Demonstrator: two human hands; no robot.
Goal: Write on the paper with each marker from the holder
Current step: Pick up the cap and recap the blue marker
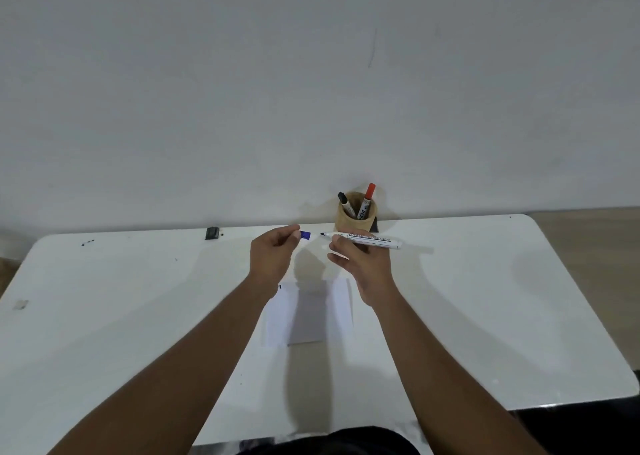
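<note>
My right hand (pixel 363 264) holds a white marker (pixel 367 240) level above the table, its bare tip pointing left. My left hand (pixel 272 255) pinches the marker's blue cap (pixel 305 235), a short gap away from the tip. Below both hands a white sheet of paper (pixel 341 304) lies on the table, with a small dark mark near its upper left corner. At the table's far edge stands a brown holder (pixel 355 217) containing a black-capped marker (pixel 346 204) and a red-capped marker (pixel 366 201).
The white table (pixel 138 298) runs to a pale wall behind. A small dark object (pixel 212 233) sits at the far edge on the left, with a few dark specks nearby. A small scrap (pixel 20 304) lies near the left edge.
</note>
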